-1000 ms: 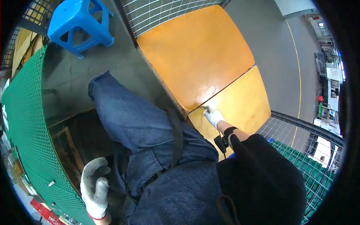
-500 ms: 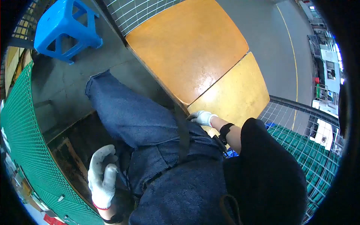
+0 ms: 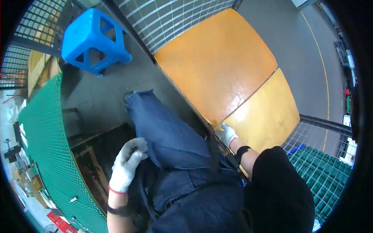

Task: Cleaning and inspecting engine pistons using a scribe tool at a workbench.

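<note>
My right hand, in a white knit glove, is at the near corner of the yellow wooden board, by its seam with the orange-brown board. Its fingers are bent closed at the board's edge. A small yellowish bit shows at the fingertips, but what they hold is unclear. My left hand, gloved in white too, is raised beside the dark blue apron. Its fingers curl loosely apart from the thumb, with nothing seen between them. A dark strap hangs between the apron and the boards.
A blue plastic stool stands on the grey floor at the far left. Green mesh runs along my left side. Wire mesh rises behind the boards, and a wire cage with green contents is at right.
The view has shifted, so the stool and boards appear farther right. My left hand has risen, and its fingers have curled more. My right hand stays at the boards' near corner, its thumb now raised.
</note>
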A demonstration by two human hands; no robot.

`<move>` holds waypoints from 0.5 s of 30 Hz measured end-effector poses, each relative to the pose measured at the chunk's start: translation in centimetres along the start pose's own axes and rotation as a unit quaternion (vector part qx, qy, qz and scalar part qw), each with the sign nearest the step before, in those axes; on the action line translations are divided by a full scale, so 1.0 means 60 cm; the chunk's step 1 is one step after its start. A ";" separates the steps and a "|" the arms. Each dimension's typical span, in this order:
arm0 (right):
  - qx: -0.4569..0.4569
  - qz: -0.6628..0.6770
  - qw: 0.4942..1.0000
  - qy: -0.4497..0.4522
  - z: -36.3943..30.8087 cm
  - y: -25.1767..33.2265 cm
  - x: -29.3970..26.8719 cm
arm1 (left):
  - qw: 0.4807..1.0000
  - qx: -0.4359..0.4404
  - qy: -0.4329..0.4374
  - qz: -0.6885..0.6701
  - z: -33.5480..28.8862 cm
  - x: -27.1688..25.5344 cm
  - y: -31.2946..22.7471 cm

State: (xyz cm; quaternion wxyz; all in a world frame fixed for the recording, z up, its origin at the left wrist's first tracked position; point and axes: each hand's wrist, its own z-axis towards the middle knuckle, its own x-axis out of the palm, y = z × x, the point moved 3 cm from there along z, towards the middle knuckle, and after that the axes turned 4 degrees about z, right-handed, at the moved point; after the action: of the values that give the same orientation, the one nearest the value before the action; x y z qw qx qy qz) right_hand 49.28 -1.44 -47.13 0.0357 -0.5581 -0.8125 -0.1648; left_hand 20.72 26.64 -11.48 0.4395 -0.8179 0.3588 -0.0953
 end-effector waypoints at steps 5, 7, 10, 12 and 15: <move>0.066 0.114 0.991 0.028 -0.007 0.003 0.005 | 0.980 -0.028 0.050 -0.188 0.146 0.066 -0.046; 0.130 0.130 0.983 0.029 -0.024 0.011 0.024 | 0.968 -0.047 0.047 -0.242 0.199 0.080 -0.046; 0.108 0.113 0.988 -0.006 -0.102 0.054 0.074 | 0.939 -0.086 0.029 -0.333 0.281 0.111 -0.044; 0.085 0.121 0.989 0.029 -0.068 0.043 0.052 | 0.933 -0.099 0.019 -0.346 0.332 0.138 -0.037; 0.062 0.087 0.994 0.010 -0.039 0.033 0.026 | 0.943 -0.161 -0.051 -0.286 0.386 0.209 -0.056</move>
State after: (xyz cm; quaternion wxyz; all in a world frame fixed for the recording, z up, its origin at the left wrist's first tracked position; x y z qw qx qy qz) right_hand 50.19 -0.13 -44.08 0.0928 -0.6219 -0.7689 -0.1158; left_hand 42.40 34.52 -24.63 0.2736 -0.9498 0.0970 -0.1162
